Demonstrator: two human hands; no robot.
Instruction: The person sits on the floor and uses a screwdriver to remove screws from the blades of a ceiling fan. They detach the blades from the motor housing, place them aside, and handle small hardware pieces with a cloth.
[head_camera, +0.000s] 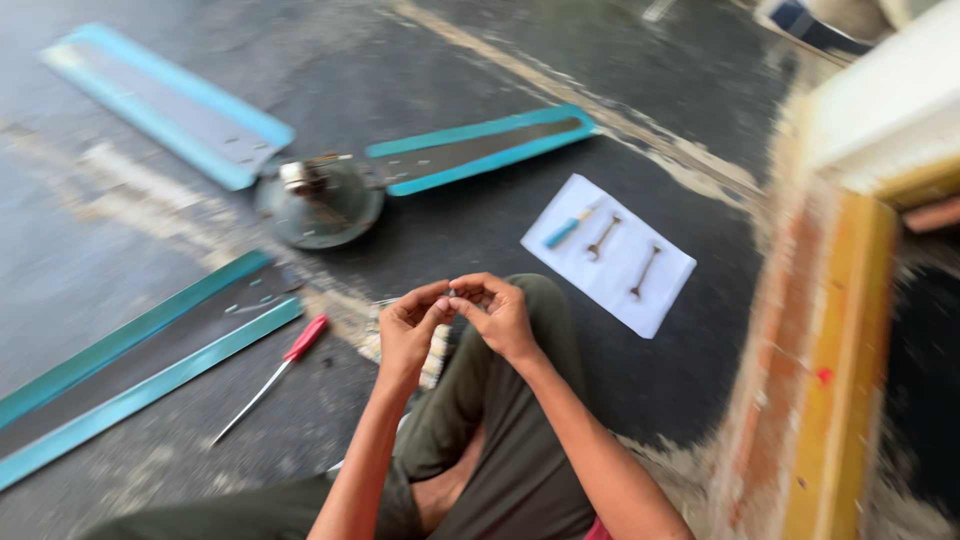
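We see the left hand (408, 325) and right hand (498, 312) meeting above the knee, fingers (440, 298) pinching a tiny object we cannot identify. Beyond, on the floor (650, 90), lie a red screwdriver (275, 372), white paper (608, 253) with spanners (603, 238), and a fan motor (320, 203).

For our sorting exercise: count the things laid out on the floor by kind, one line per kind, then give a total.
Fan blades, teal-edged: 3
Fan motor housing: 1
Screwdrivers: 2, red-handled and blue-handled
Spanners: 2
White sheet: 1
Total: 9
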